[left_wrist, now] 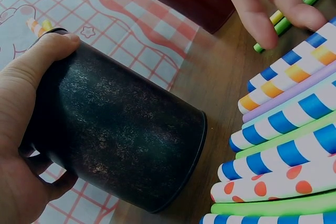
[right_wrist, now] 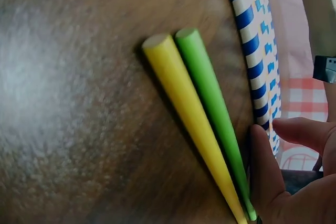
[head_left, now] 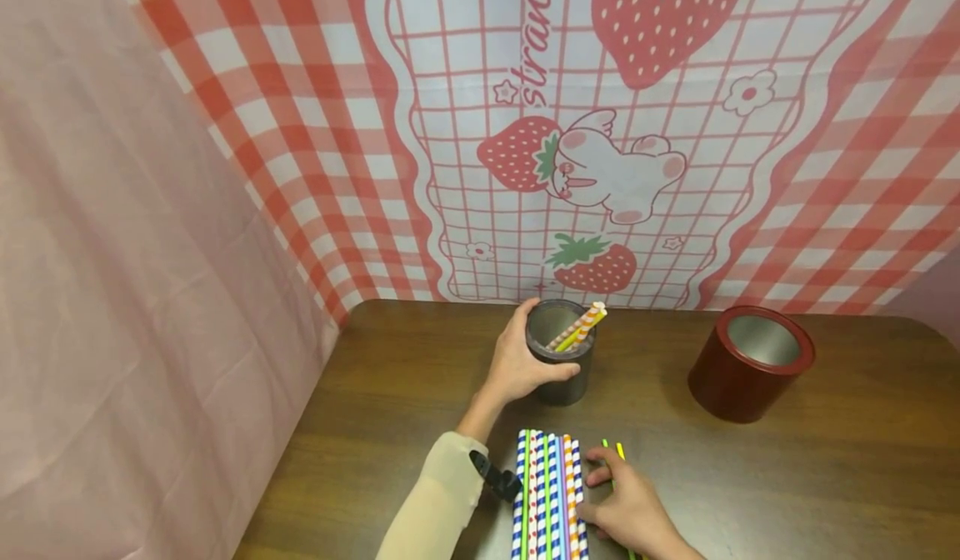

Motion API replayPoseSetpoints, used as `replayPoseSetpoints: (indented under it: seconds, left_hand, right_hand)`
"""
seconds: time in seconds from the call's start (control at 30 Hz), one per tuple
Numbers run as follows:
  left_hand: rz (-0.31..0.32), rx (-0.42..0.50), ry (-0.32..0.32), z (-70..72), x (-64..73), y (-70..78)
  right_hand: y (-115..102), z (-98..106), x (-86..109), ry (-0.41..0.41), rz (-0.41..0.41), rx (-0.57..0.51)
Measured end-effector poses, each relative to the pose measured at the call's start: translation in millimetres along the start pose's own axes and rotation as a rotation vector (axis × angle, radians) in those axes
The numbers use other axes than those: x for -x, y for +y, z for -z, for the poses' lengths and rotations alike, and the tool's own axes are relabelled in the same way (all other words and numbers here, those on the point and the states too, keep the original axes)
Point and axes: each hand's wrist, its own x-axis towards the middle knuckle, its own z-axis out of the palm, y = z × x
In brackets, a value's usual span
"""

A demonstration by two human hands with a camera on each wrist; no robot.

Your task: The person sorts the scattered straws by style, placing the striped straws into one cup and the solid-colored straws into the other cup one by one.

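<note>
My left hand (head_left: 517, 364) grips a dark metal can (head_left: 564, 389) around its rim and side. Several paper straws (head_left: 588, 324), orange-striped, yellow and brownish-striped, lean inside it to the right. In front of the can lies a row of straws (head_left: 547, 493), striped, dotted and plain. My right hand (head_left: 630, 497) is at the row's right edge, fingers loosely bent, thumb and fingertip beside a blue-and-white striped straw (right_wrist: 252, 51); contact is hard to tell. Under and beside that hand lie a yellow straw (right_wrist: 184, 98) and a green straw (right_wrist: 210, 87).
A dark red metal can (head_left: 738, 385) stands upright at the right on the brown wooden table (head_left: 390, 402). Behind the table hangs a red-and-white strawberry cloth (head_left: 465, 210). A pink curtain (head_left: 150, 293) hangs along the left side.
</note>
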Motion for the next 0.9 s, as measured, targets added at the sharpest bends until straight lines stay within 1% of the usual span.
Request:
replayPoseSetpoints:
  seconds: [0.07, 0.13, 0.4, 0.53, 0.57, 0.73, 0.9]
  left_hand:
    - [0.0, -0.003, 0.001, 0.1, 0.1, 0.7]
    - [0.002, -0.008, 0.001, 0.2, 0.2, 1.1]
    - [0.006, -0.007, 0.004, 0.6, 0.1, 1.8]
    - [0.005, 0.0, 0.003, 2.1, 0.9, 2.7]
    - [0.006, 0.004, 0.001, 2.3, 1.0, 2.9]
    - [0.013, 0.008, -0.01, 1.2, 0.7, 2.7]
    - [0.013, 0.001, -0.006, 0.2, 0.9, 2.4]
  right_hand:
    - [0.2, -0.5, -0.9, 0.021, 0.019, 0.057]
    - [0.0, -1.1, -1.6, 0.038, 0.018, 0.096]
    - [1.1, -3.9, -5.5, 0.097, 0.015, 0.214]
    - [0.6, -4.7, -7.5, 0.1, 0.016, 0.26]
    - [0.6, -4.8, -7.7, 0.098, 0.014, 0.257]
    - [1.2, -6.5, -7.4, 0.086, -0.012, 0.174]
    - [1.3, -7.3, -8.2, 0.075, -0.071, 0.092]
